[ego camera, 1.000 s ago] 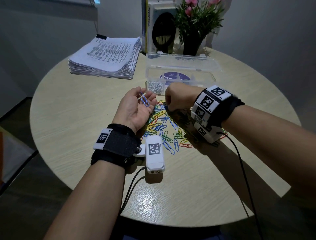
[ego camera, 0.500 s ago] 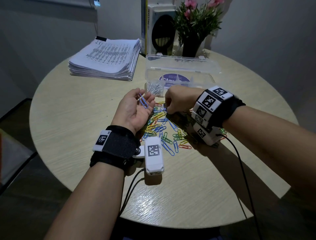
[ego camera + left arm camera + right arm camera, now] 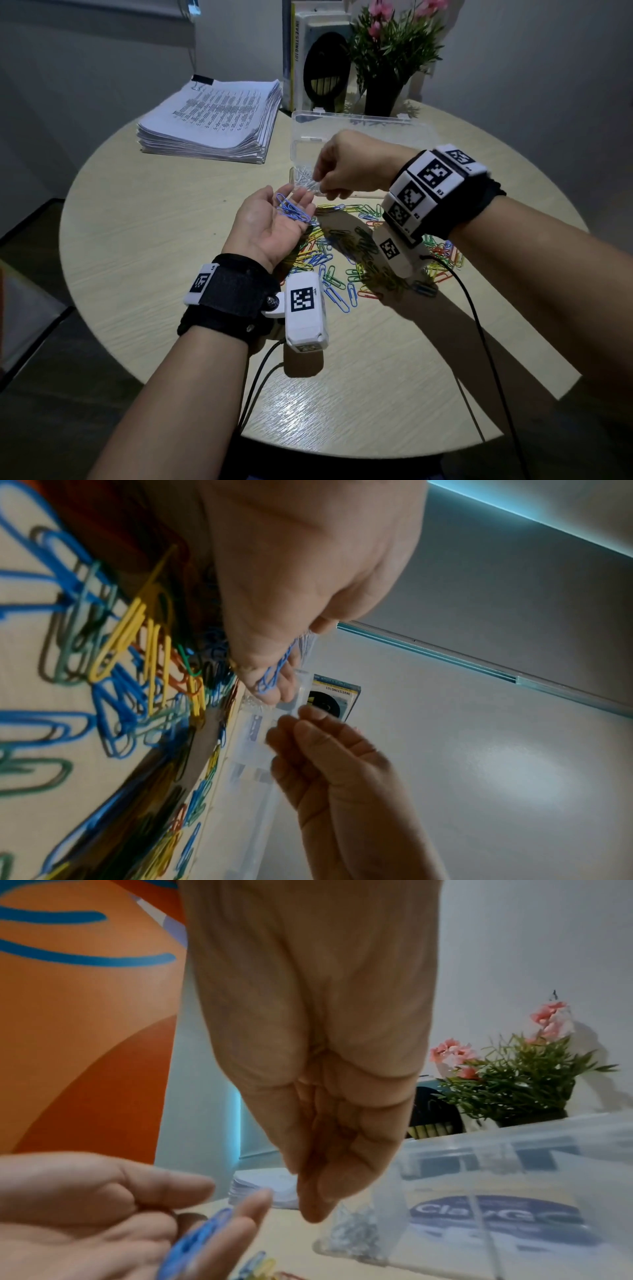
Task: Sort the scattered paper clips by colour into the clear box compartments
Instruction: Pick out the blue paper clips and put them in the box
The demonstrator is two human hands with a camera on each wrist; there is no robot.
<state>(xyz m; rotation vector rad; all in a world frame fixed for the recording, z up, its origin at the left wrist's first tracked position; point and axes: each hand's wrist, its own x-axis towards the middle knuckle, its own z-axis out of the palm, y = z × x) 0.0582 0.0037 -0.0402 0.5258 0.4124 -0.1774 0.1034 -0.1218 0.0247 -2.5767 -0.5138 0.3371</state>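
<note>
My left hand (image 3: 270, 222) lies palm up over the left edge of the mixed pile of paper clips (image 3: 342, 257), fingers relaxed. Several blue clips (image 3: 291, 211) rest across its fingers. My right hand (image 3: 346, 168) hovers just above those fingertips with its own fingers curled and tips pressed together. In the right wrist view no clip shows between the right hand's fingertips (image 3: 315, 1207). Right behind the hands stands the clear box (image 3: 359, 126), lid open, with silver clips (image 3: 306, 178) in its near-left compartment. The left wrist view shows the blue clips (image 3: 274, 674) on my fingers.
A thick stack of printed paper (image 3: 212, 120) lies at the back left of the round table (image 3: 154, 240). A potted plant (image 3: 387, 61) and an upright book (image 3: 322, 61) stand behind the box. Wrist-camera cables (image 3: 472, 308) trail across the near side.
My right hand has lifted off the pile and moved up and back, to just above my left fingertips. More blue clips now lie on my left hand, which stayed palm up.
</note>
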